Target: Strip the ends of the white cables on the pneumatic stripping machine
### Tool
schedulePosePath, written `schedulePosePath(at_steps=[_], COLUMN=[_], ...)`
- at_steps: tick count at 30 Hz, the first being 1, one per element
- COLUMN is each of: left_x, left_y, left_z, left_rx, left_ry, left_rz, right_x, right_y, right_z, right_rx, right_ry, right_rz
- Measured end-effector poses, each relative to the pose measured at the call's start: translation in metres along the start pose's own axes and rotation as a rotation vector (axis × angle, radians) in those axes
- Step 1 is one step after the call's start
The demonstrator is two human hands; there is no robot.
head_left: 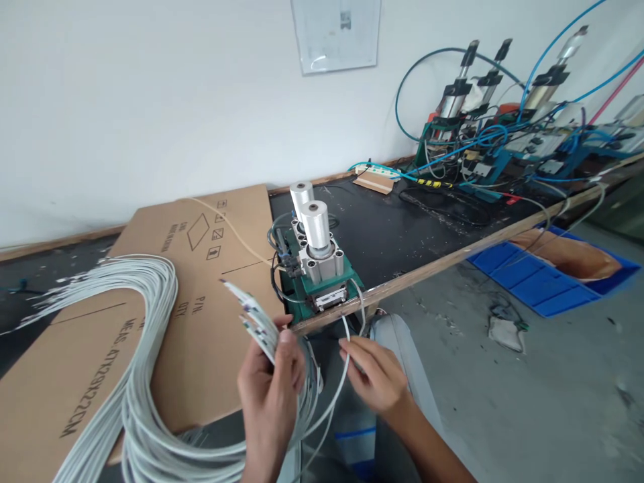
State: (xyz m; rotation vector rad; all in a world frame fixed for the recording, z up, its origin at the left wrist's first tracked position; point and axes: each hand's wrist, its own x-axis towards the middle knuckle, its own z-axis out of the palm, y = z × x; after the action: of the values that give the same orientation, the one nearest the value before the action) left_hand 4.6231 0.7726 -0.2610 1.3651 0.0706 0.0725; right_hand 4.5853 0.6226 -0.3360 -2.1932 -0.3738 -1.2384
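Observation:
My left hand [274, 382] is closed around a small bunch of white cables [257, 322], whose stripped ends with thin coloured wires point up and to the left. A single white cable [345, 372] is pinched between the thumb and fingers of my right hand [375, 372]. Its upper end is near the front of a small green-based pneumatic press [322, 268] with two silver cylinders; whether it touches the press I cannot tell. Left of my hands, a thick bundle of white cables [151, 335] curves over a flat cardboard sheet [216, 349] and loops down below my left hand.
On the black workbench [382, 235], more pneumatic machines [453, 107] with blue hoses stand at the right. A power strip [375, 173] lies by the wall. On the floor at right is a blue bin [543, 295]. The bench's wooden front edge [417, 275] runs beside my right hand.

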Motion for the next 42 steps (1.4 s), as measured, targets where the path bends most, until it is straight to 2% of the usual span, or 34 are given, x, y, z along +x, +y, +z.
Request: schedulePosePath(at_steps=[3, 7, 15, 21, 35, 42], left_x=[0.001, 0.003, 0.003, 0.001, -0.002, -0.003], left_y=[0.008, 0.006, 0.002, 0.001, 0.001, -0.004], left_z=[-0.005, -0.006, -0.003, -0.003, -0.004, -0.006], left_rx=[-0.021, -0.032, -0.025, -0.032, 0.031, -0.075], left_ry=[0.039, -0.008, 0.002, -0.01, -0.052, -0.089], left_rz=[0.068, 0.027, -0.004, -0.006, -0.022, -0.049], right_x=[0.006, 0.009, 0.01, 0.005, 0.005, 0.0], right_y=[0.011, 0.02, 0.026, 0.029, 0.03, 0.024], right_z=[0.016, 0.032, 0.044, 0.046, 0.047, 0.038], right_rx=[-0.022, 0.018, 0.019, 0.02, 0.014, 0.04], right_ry=[0.056, 0.075, 0.085, 0.033, 0.062, 0.038], right_rz=[0.068, 0.086, 0.068, 0.108, 0.098, 0.044])
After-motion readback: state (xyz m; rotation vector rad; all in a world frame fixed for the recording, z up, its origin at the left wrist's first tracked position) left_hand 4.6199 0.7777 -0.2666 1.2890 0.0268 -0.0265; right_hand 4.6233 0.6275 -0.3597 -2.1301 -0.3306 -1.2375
